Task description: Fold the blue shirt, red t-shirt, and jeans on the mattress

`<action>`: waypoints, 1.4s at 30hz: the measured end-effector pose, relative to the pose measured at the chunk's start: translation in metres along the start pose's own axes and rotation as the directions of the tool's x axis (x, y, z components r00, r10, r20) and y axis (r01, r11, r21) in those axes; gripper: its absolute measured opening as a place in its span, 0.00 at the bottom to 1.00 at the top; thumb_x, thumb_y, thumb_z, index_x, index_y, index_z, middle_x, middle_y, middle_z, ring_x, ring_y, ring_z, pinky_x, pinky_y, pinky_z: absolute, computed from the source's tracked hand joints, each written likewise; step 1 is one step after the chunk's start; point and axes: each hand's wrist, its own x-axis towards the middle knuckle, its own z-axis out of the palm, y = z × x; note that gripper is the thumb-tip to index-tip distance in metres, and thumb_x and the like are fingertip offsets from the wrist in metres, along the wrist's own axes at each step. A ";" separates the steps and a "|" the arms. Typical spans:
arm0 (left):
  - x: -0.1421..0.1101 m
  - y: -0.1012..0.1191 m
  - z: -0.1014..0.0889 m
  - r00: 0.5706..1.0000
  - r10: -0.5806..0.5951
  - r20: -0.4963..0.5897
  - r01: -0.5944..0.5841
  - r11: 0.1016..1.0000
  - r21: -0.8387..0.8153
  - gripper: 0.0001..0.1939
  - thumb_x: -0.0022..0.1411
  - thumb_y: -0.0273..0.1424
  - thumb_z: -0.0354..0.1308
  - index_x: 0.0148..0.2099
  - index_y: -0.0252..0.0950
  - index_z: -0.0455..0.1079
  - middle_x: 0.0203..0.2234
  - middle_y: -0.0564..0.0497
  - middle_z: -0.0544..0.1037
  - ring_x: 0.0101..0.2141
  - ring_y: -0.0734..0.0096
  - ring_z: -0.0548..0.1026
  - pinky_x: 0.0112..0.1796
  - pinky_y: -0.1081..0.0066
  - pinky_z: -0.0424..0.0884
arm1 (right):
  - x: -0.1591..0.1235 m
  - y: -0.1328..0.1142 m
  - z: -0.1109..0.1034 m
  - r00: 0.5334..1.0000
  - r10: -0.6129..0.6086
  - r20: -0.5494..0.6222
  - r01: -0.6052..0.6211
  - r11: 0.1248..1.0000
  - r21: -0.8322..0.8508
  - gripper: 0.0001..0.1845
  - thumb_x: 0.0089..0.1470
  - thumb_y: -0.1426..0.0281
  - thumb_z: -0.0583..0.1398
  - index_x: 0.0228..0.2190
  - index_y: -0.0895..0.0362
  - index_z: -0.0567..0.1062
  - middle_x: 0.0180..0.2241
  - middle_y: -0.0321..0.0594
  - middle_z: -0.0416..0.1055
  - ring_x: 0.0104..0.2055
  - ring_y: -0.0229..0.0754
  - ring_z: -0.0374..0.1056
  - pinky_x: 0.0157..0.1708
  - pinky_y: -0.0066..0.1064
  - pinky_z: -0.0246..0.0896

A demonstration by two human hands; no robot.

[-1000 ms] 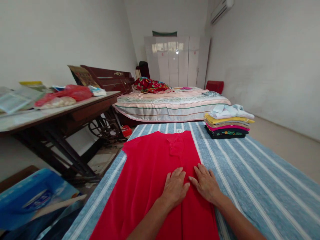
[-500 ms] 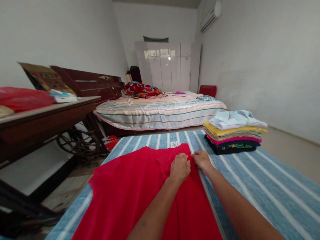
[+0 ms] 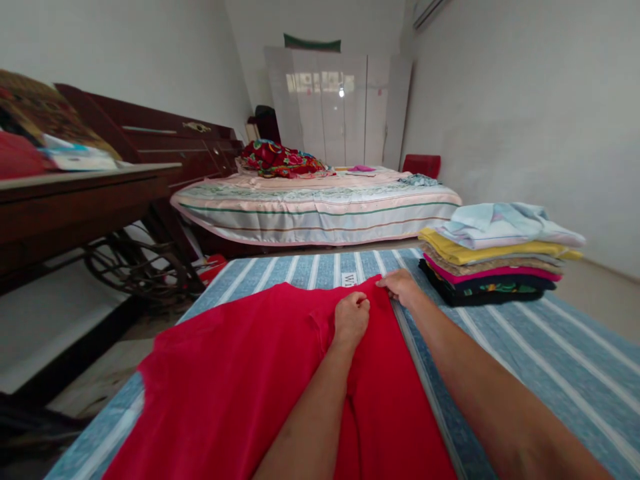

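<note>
A red garment (image 3: 240,373) lies spread on a blue striped sheet (image 3: 525,360) in front of me. My left hand (image 3: 351,319) rests on the garment near its far edge, fingers curled and pinching the red cloth. My right hand (image 3: 400,287) reaches a little farther and grips the garment's far right corner, fingers closed on the fabric. Both forearms stretch forward over the garment.
A stack of folded clothes (image 3: 495,253) sits on the sheet at the right. A dark wooden table (image 3: 80,200) with a treadle frame stands at the left. Beyond are a low bed (image 3: 315,207) with a colourful bundle, a white wardrobe (image 3: 340,110) and a red stool (image 3: 423,165).
Both hands went from lying flat on the middle of the red garment to its far edge, where they closed on the fabric. My view moved forward and lower.
</note>
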 end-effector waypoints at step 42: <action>0.011 0.000 -0.040 0.909 -0.183 0.375 0.410 0.562 -0.719 0.16 0.41 0.11 0.48 0.32 0.31 0.67 0.24 0.50 0.75 0.29 0.69 0.76 0.40 0.59 0.74 | -0.064 0.034 0.016 0.698 -0.711 0.087 0.637 0.561 -0.529 0.13 0.48 0.76 0.54 0.38 0.58 0.72 0.36 0.41 0.69 0.42 0.42 0.63 0.42 0.28 0.56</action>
